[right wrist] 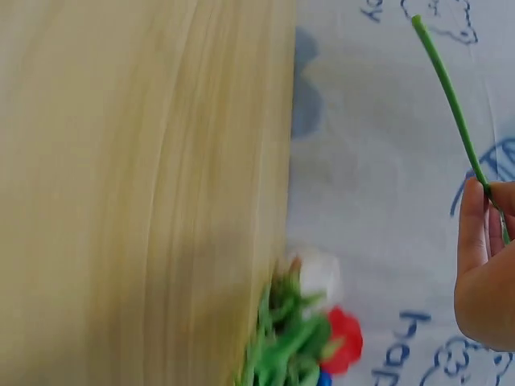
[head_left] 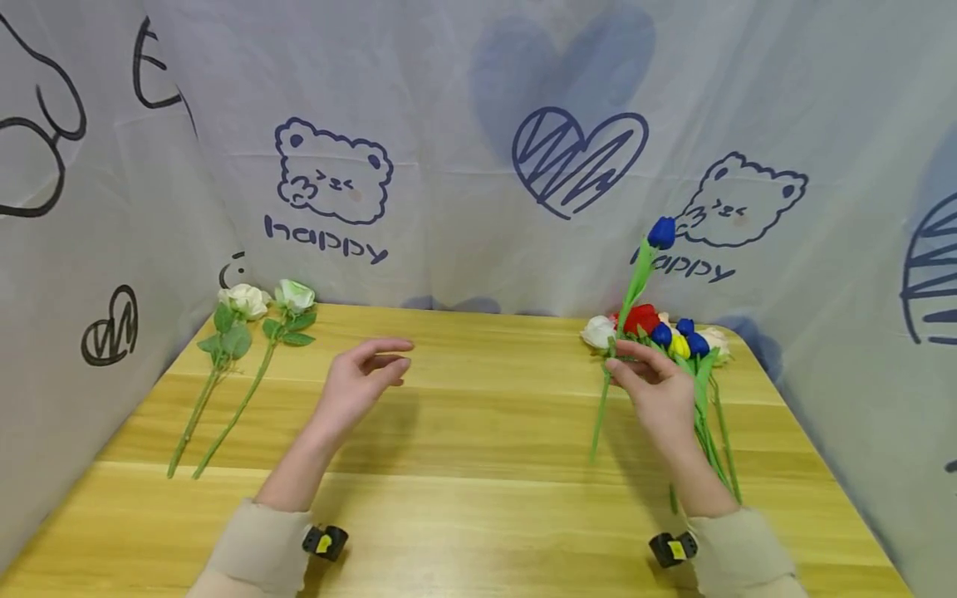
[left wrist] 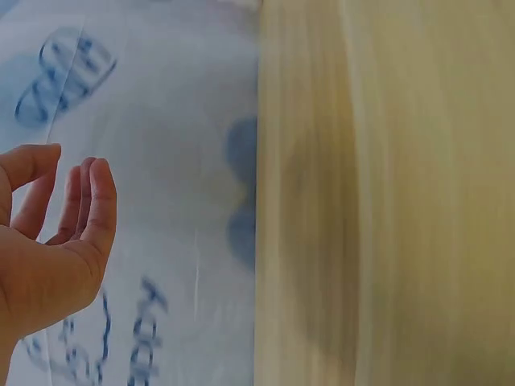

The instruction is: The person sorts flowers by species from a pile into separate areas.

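My right hand [head_left: 661, 399] pinches the green stem of a blue tulip [head_left: 661, 233] between thumb and fingers. The tulip stands nearly upright above the table, bloom up and stem end down; in the right wrist view its stem [right wrist: 451, 100] sticks out past the fingertips. Beside and behind that hand lies a pile of flowers with a red bloom [head_left: 639, 319], a white bloom [head_left: 599, 332], a yellow tulip [head_left: 679, 345] and blue tulips [head_left: 698, 345]. My left hand [head_left: 362, 378] hovers over the table with fingers loosely bent and nothing in them, also seen as the left hand [left wrist: 60, 241] from its wrist.
Two long-stemmed roses, one cream [head_left: 244, 301] and one pale green [head_left: 295, 296], lie at the left of the wooden table [head_left: 478, 432]. A printed white cloth [head_left: 449, 166] hangs behind and along both sides. Each wrist carries a small black camera.
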The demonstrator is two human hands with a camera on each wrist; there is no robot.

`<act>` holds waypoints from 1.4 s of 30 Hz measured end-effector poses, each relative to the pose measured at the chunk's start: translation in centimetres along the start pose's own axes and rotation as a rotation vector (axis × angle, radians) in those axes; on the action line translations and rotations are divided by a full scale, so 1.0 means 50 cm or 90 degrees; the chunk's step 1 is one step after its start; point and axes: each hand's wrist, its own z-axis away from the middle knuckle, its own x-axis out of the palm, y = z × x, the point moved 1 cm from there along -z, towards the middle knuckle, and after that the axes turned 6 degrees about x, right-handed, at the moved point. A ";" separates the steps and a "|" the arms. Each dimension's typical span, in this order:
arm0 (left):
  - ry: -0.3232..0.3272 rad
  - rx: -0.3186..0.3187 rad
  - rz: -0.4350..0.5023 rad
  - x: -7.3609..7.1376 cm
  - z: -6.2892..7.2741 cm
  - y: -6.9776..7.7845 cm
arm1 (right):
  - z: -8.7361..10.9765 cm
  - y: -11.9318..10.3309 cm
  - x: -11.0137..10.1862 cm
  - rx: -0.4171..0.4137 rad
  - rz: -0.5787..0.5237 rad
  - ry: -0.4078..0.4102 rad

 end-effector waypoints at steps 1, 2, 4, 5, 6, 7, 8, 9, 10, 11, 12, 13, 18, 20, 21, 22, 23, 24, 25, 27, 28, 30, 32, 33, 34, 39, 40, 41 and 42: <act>-0.015 0.007 0.006 0.020 -0.002 -0.003 | 0.002 0.002 0.013 -0.005 -0.019 -0.007; -0.030 0.012 0.014 0.039 -0.002 -0.005 | 0.004 0.003 0.025 -0.009 -0.035 -0.014; -0.054 0.017 0.024 0.075 -0.002 -0.009 | 0.009 0.008 0.047 -0.006 -0.054 -0.027; -0.064 0.015 0.028 0.091 -0.002 -0.012 | 0.010 0.010 0.058 -0.004 -0.064 -0.034; -0.074 0.012 0.031 0.106 -0.002 -0.013 | 0.012 0.013 0.068 -0.004 -0.074 -0.038; -0.082 0.010 0.034 0.121 -0.001 -0.014 | 0.014 0.015 0.078 -0.003 -0.089 -0.042; -0.092 0.007 0.034 0.134 0.000 -0.015 | 0.016 0.017 0.087 0.001 -0.097 -0.045; -0.100 0.006 0.033 0.146 0.000 -0.017 | 0.018 0.019 0.096 0.004 -0.106 -0.048; -0.108 0.005 0.035 0.158 0.001 -0.018 | 0.020 0.020 0.104 0.004 -0.117 -0.050; -0.115 0.004 0.036 0.170 0.002 -0.020 | 0.022 0.021 0.113 0.005 -0.125 -0.051; -0.120 0.002 0.035 0.180 0.002 -0.020 | 0.024 0.021 0.121 0.007 -0.133 -0.052; -0.125 0.001 0.036 0.190 0.003 -0.021 | 0.026 0.022 0.129 0.011 -0.141 -0.055; -0.147 -0.008 0.053 0.225 0.007 -0.026 | 0.035 0.027 0.163 0.031 -0.176 -0.056; -0.153 -0.007 0.060 0.233 0.009 -0.028 | 0.037 0.028 0.175 0.033 -0.190 -0.055; -0.154 -0.005 0.061 0.236 0.010 -0.028 | 0.038 0.028 0.180 0.032 -0.196 -0.055; -0.154 -0.004 0.062 0.239 0.011 -0.029 | 0.039 0.028 0.184 0.031 -0.203 -0.056; -0.156 -0.004 0.067 0.240 0.012 -0.029 | 0.039 0.029 0.188 0.031 -0.209 -0.056; -0.158 -0.005 0.070 0.242 0.013 -0.030 | 0.040 0.029 0.192 0.030 -0.216 -0.056; -0.161 -0.006 0.075 0.243 0.014 -0.031 | 0.041 0.029 0.194 0.033 -0.222 -0.056; -0.170 -0.011 0.083 0.245 0.015 -0.032 | 0.043 0.030 0.198 0.041 -0.224 -0.054; -0.175 -0.015 0.088 0.245 0.014 -0.032 | 0.043 0.031 0.200 0.044 -0.225 -0.052; -0.184 -0.021 0.094 0.246 0.013 -0.032 | 0.044 0.031 0.201 0.053 -0.222 -0.049; -0.193 -0.022 0.096 0.246 0.010 -0.031 | 0.045 0.031 0.202 0.058 -0.215 -0.049; -0.197 -0.022 0.097 0.246 0.008 -0.030 | 0.045 0.030 0.203 0.060 -0.213 -0.050; -0.201 -0.021 0.097 0.246 0.006 -0.028 | 0.045 0.030 0.203 0.063 -0.211 -0.051; -0.214 -0.022 0.091 0.246 -0.003 -0.022 | 0.043 0.027 0.206 0.075 -0.213 -0.057; -0.215 -0.023 0.090 0.245 -0.002 -0.021 | 0.043 0.027 0.206 0.076 -0.215 -0.058; -0.215 -0.026 0.089 0.245 -0.002 -0.021 | 0.043 0.028 0.207 0.077 -0.217 -0.059; -0.215 -0.027 0.088 0.244 -0.002 -0.021 | 0.044 0.027 0.207 0.077 -0.218 -0.060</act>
